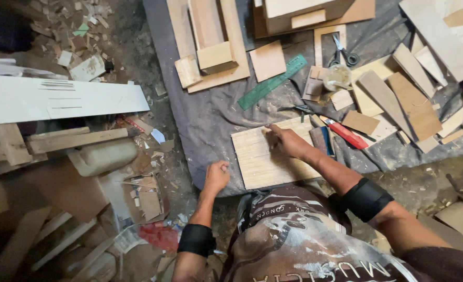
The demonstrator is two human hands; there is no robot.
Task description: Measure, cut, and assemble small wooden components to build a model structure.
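No packages, labels, signs or screens here (only wood offcuts)

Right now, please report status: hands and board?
Right hand flat on plywood board. Left hand closed, at board's left edge. Red utility knife beside board.

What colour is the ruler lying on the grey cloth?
Green; the ruler shows best in the head view.

Light: dim, soft, strongest on the pale boards at upper right | Shadows: deep in the left corners | Glare: none | Focus: fairly sharp centre, wide-angle stretch and slight blur at edges
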